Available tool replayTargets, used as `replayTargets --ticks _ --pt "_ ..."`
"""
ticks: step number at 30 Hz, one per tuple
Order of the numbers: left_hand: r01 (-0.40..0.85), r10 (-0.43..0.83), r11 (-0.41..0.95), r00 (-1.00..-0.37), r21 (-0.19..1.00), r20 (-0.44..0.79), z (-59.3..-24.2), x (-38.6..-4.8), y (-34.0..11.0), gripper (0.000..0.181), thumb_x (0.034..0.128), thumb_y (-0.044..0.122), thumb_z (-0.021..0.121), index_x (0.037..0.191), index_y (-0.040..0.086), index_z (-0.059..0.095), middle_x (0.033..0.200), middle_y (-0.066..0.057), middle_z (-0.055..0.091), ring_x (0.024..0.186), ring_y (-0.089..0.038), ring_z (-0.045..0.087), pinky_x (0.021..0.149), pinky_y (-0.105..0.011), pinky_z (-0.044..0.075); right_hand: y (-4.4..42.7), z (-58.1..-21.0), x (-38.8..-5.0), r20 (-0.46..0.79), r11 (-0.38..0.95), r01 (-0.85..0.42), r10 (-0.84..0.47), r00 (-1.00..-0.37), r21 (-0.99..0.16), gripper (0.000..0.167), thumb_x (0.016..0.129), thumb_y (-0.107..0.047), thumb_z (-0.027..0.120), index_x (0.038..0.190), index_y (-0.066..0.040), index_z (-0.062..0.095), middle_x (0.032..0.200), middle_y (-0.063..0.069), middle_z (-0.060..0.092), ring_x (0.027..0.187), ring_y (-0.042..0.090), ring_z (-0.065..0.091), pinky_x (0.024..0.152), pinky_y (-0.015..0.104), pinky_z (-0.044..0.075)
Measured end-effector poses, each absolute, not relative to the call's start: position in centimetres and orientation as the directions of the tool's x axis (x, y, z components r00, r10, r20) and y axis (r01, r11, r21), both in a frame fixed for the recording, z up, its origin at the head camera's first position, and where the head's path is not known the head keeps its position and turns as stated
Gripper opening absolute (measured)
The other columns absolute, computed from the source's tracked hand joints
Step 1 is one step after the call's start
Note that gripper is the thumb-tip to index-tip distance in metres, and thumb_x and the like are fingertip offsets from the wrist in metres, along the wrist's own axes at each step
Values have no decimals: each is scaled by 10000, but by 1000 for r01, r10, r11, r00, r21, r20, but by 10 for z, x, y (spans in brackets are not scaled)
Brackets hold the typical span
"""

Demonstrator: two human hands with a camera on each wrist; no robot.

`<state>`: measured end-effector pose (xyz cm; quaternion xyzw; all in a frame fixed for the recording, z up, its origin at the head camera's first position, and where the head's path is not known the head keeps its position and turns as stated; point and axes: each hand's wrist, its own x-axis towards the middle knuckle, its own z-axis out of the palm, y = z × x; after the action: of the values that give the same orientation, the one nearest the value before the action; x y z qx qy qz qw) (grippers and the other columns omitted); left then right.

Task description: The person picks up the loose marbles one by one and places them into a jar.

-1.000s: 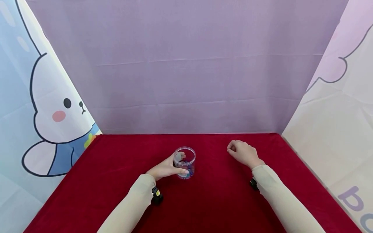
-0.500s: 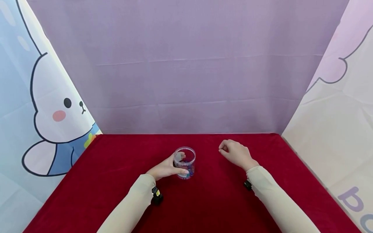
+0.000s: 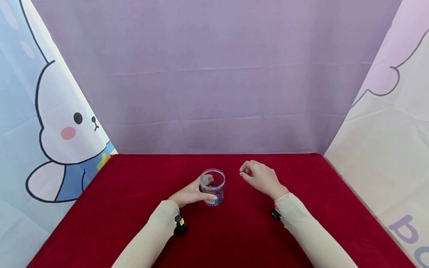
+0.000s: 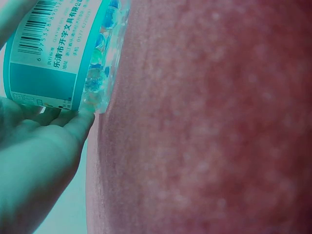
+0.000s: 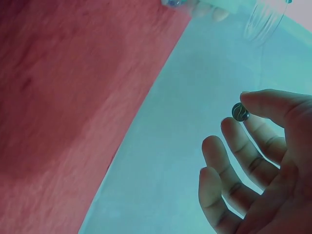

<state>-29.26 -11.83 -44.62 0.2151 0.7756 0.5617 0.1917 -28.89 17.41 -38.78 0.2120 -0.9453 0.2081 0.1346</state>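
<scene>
A clear plastic jar (image 3: pixel 219 186) stands upright and lidless on the red cloth, with my left hand (image 3: pixel 189 193) gripping its side, thumb in front and fingers behind. Through its wall in the left wrist view, several glass marbles (image 4: pixel 95 79) show at the bottom, below a printed label (image 4: pixel 44 80). My right hand (image 3: pixel 263 179) is raised to the right of the jar, apart from it. In the right wrist view, its thumb and fingertips pinch a small dark marble (image 5: pixel 240 112) with a pale swirl. The other fingers are loosely bent.
Red cloth (image 3: pixel 134 208) covers the table, whose far edge meets a plain purple backdrop (image 3: pixel 214 82). A rabbit-printed sheet (image 3: pixel 60 111) hangs on the left and a pale sheet (image 3: pixel 385 149) on the right. Small black devices (image 3: pixel 181 226) sit at both wrists.
My right hand has moved left toward the jar, holding the marble. My left hand and the jar have stayed in place.
</scene>
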Motion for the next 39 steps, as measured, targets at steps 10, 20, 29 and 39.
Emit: replayTargets --ticks 10,20,29,39 --pt "119 544 279 -837 953 -55 -447 -295 -118 946 880 265 800 1578 78 191 1571 -94 346 1418 -282 343 1120 -542 322 156 -385 -283 407 791 -514 -371 -835 -331 80 916 -234 745 960 -255 682 884 -124 596 704 56 539 554 296 463" --pt "116 555 274 -830 955 -58 -448 -297 -118 942 882 276 797 1574 72 191 1569 -106 341 1410 -292 348 1117 -548 324 138 -379 -277 446 759 -565 -403 -799 -325 91 922 -223 740 999 -244 697 931 -134 627 693 66 550 551 269 466" --pt "102 562 256 -825 961 -62 -448 -297 -118 928 891 251 790 1579 99 186 1579 -95 324 1403 -283 360 1113 -532 338 123 -380 -273 482 706 -643 -470 -739 -297 117 924 -202 747 1036 -206 713 974 -110 662 737 46 567 591 219 494" --pt "84 577 235 -814 968 -69 -451 -297 -115 923 898 267 783 1580 123 178 1503 -107 427 1333 -263 438 1096 -500 373 112 -384 -269 479 691 -663 -496 -724 -288 126 930 -251 744 1043 -203 718 965 -121 667 764 25 562 571 191 487"
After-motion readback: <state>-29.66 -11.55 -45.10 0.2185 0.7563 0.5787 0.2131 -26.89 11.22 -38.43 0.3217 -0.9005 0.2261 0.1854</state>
